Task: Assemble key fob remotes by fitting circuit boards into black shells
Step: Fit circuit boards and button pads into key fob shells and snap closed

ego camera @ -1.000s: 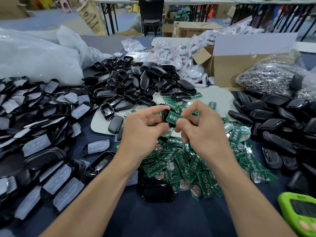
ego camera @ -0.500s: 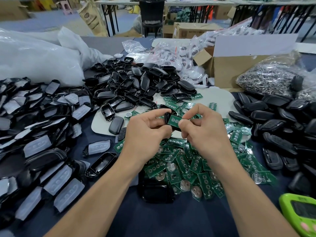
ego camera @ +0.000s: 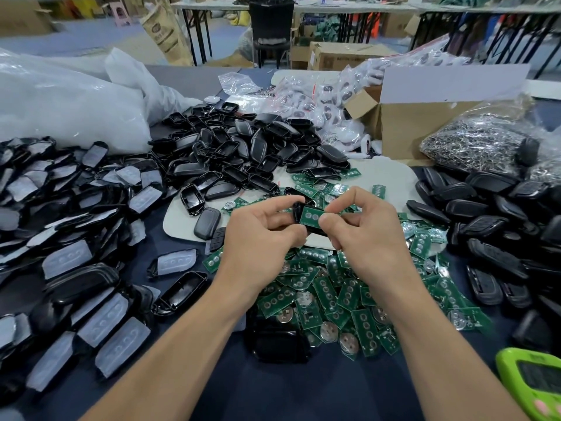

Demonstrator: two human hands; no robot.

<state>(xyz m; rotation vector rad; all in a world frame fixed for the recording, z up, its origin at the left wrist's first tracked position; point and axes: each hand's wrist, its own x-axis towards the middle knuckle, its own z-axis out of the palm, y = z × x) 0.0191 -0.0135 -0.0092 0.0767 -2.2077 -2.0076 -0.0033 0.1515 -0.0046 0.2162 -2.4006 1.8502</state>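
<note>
**Two hands holding a circuit board [ego camera: 312, 216] against a black shell [ego camera: 316, 231] above the tabletop [ego camera: 288, 387].**

The green circuit board is lying face-up on the open side of the black shell, and both parts are being held in the air between the hands. The left hand [ego camera: 261, 235] is curling its thumb and fingers round the shell's left end. The right hand [ego camera: 367, 235] is pinching the board's right edge between thumb and forefinger. Whether the board is fully seated cannot be told. Directly beneath, a heap of loose boards [ego camera: 328, 293] is lying on the tabletop. Empty shells [ego camera: 243, 156] are piling up beyond it, finished housings [ego camera: 491, 214] are lying to the right, and shells with translucent pads [ego camera: 60, 238] to the left. A green device [ego camera: 534, 387] is sitting at the near right corner.
</note>
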